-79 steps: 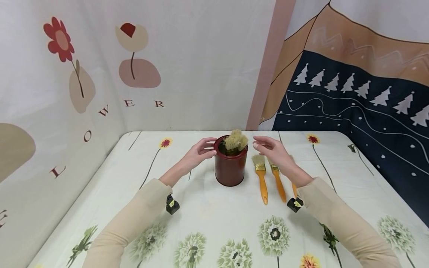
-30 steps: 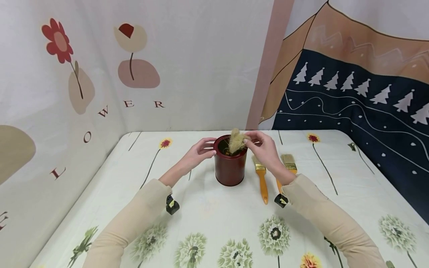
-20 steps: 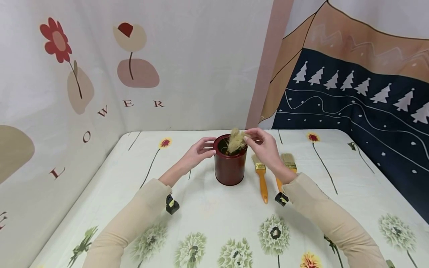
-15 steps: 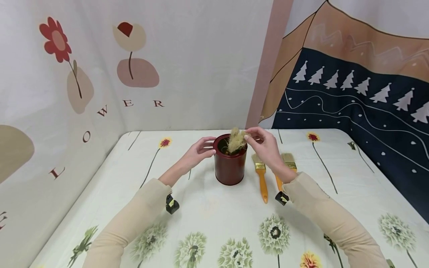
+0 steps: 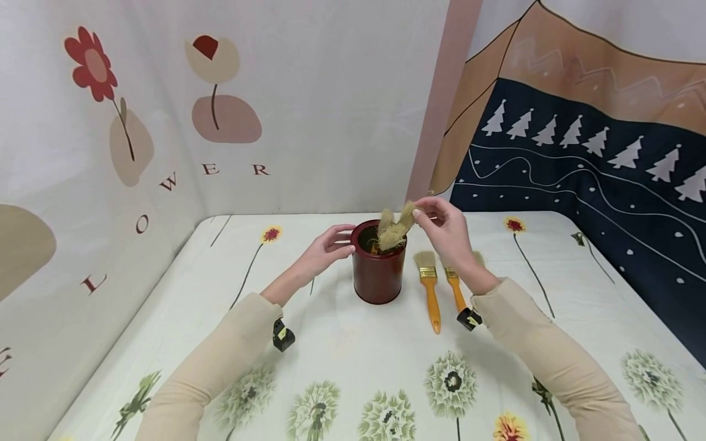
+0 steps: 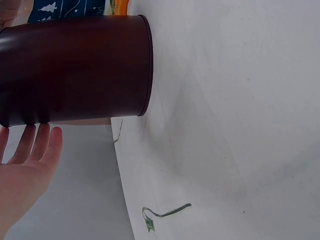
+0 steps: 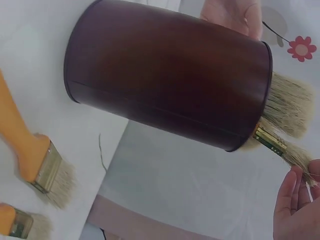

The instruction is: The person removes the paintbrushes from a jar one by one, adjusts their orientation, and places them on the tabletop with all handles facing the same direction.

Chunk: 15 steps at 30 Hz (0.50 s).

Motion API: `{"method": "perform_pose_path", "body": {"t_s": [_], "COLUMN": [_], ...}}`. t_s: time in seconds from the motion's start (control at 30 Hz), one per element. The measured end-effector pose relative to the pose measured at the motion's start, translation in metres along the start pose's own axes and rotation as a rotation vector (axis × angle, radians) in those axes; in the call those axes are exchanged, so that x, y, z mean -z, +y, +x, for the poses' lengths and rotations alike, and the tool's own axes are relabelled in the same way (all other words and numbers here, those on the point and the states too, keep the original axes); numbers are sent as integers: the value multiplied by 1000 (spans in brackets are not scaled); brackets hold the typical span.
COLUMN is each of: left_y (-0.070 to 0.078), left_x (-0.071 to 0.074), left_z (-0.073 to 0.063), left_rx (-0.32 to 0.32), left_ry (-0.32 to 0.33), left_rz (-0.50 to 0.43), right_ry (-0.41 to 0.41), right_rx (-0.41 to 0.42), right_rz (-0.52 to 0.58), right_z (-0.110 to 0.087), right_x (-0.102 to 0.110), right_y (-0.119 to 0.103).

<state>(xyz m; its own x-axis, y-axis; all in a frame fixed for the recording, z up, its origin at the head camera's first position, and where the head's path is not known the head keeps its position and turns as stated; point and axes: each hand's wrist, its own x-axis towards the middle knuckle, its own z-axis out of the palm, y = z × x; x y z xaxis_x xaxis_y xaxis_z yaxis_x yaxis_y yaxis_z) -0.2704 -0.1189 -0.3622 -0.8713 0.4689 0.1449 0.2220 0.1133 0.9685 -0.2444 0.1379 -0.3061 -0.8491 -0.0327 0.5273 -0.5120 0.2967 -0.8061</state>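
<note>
A dark red can stands upright with paintbrushes in it, bristles up. My left hand touches its left side near the rim with extended fingers; in the left wrist view, those fingers meet the can's wall. With thumb and fingertips, my right hand pinches the bristle end of a paintbrush at the can's right rim. Its metal ferrule shows above the rim in the right wrist view, its handle hidden inside. Other bristles stick out beside it.
Right of the can, several orange-handled paintbrushes lie on the flowered tablecloth, among them the nearest paintbrush and a second paintbrush partly behind my right wrist. A printed curtain hangs behind the table.
My right hand came from beside the can to the bristles, took hold of one paintbrush, and has drawn it slightly up and right, apart from the other bristles. My left hand stays put.
</note>
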Motion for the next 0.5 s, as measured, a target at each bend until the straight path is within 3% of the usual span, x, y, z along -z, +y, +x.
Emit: {"method": "perform_pose_path", "body": {"t_s": [0.2, 0.5], "left_y": [1, 2], "left_x": [-1, 0], "left_z": [0, -1], "left_rx": [1, -5], "left_ry": [9, 3], "left_rz": [-6, -3], "right_ry": [26, 90], "right_rx": [0, 20], "right_rz": [-9, 83], "right_z": [2, -1], "right_x": [10, 21], "right_y": [-11, -36]}}
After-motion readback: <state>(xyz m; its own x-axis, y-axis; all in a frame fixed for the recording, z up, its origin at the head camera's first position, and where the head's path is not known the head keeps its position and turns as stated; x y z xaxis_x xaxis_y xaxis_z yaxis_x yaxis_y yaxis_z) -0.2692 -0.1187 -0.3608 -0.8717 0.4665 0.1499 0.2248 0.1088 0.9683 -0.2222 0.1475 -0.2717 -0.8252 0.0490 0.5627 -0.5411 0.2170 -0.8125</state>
